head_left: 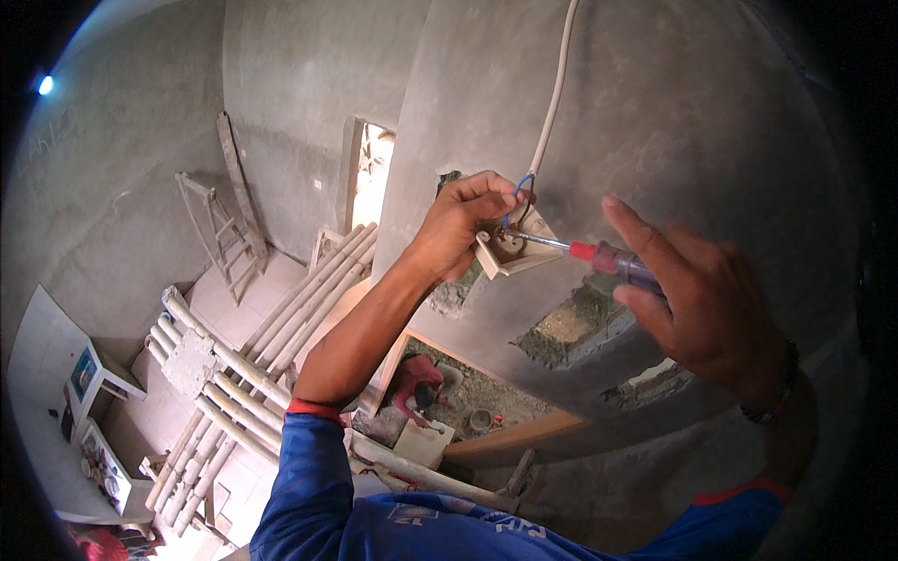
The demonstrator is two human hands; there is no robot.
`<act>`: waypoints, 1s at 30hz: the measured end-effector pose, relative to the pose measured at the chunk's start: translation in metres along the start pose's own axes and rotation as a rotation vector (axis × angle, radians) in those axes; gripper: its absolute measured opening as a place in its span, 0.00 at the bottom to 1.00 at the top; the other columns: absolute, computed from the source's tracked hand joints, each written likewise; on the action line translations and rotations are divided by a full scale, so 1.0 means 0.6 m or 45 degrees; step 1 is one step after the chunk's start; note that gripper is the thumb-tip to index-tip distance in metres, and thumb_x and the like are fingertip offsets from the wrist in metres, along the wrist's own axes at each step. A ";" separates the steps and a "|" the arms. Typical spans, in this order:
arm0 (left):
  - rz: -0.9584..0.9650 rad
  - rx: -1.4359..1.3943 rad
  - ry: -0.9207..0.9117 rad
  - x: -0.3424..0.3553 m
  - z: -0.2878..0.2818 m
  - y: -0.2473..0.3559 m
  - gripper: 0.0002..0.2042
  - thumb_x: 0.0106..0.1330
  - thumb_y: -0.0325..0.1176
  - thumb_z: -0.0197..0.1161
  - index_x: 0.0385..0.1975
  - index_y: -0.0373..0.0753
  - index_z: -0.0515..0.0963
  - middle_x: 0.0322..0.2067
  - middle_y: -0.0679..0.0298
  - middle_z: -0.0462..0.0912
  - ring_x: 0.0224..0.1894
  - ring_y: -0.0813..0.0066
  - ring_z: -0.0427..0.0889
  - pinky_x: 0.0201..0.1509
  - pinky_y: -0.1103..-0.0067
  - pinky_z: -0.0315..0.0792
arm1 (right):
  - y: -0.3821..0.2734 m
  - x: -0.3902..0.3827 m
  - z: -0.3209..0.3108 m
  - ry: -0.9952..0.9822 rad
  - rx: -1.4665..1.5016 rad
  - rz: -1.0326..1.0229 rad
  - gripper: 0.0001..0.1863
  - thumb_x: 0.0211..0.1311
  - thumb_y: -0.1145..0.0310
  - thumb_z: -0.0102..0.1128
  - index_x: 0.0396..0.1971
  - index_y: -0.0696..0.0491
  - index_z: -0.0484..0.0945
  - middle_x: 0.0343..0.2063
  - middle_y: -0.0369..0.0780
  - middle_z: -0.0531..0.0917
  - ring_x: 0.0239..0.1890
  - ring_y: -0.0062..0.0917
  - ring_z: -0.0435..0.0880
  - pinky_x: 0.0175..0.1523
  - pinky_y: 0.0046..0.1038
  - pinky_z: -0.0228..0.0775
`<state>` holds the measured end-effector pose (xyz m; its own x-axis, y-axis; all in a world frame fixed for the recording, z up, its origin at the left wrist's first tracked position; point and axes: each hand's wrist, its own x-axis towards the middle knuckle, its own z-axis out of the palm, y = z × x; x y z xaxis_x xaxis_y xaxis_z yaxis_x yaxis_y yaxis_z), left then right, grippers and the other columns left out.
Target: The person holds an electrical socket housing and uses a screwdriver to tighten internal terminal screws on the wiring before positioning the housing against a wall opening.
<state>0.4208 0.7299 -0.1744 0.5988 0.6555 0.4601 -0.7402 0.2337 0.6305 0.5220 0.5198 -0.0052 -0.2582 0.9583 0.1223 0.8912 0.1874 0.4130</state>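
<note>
My left hand point(460, 224) is closed on a cream plastic electrical fitting point(535, 252), its thumb and forefinger at a short blue wire point(520, 187). A dark wire also runs into the fitting, whose open back shows metal terminals. A screwdriver point(606, 259) with a red and clear handle reaches in from the right, its tip among those terminals. Around the handle's rear is my right hand point(697, 299), forefinger and thumb spread and the handle end against the palm; its other fingers are blurred. A pale conduit point(559, 84) comes down the wall above the wires.
Rough openings point(575, 323) are cut into the grey plastered wall. Far below, a person point(418, 385) crouches on the floor beside a bucket point(481, 420). Long poles point(313, 299) lie across the left, near a wooden stepladder point(220, 234). White cabinets point(56, 351) stand at far left.
</note>
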 end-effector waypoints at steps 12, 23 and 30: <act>-0.022 -0.003 -0.007 -0.007 0.003 0.004 0.05 0.64 0.21 0.54 0.33 0.35 0.77 0.37 0.60 0.82 0.38 0.77 0.78 0.44 0.80 0.73 | -0.007 -0.008 0.007 0.104 0.017 -0.043 0.32 0.50 0.78 0.62 0.60 0.55 0.68 0.27 0.46 0.78 0.25 0.33 0.80 0.25 0.31 0.69; 0.028 -0.009 -0.034 -0.007 0.002 0.000 0.04 0.64 0.20 0.54 0.32 0.35 0.77 0.36 0.61 0.82 0.39 0.76 0.78 0.46 0.80 0.72 | 0.001 -0.012 0.023 0.192 -0.072 -0.113 0.32 0.52 0.77 0.61 0.60 0.58 0.67 0.26 0.47 0.78 0.22 0.31 0.78 0.24 0.30 0.68; 0.057 0.018 -0.007 -0.006 -0.005 -0.005 0.04 0.63 0.21 0.55 0.33 0.34 0.77 0.36 0.60 0.82 0.38 0.76 0.78 0.46 0.80 0.72 | 0.008 -0.012 0.020 0.235 -0.183 -0.172 0.31 0.51 0.78 0.60 0.60 0.57 0.67 0.29 0.46 0.77 0.23 0.32 0.77 0.26 0.32 0.68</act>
<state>0.4200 0.7290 -0.1801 0.5666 0.6613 0.4916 -0.7622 0.1941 0.6175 0.5324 0.5163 -0.0150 -0.4464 0.8688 0.2145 0.7853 0.2654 0.5593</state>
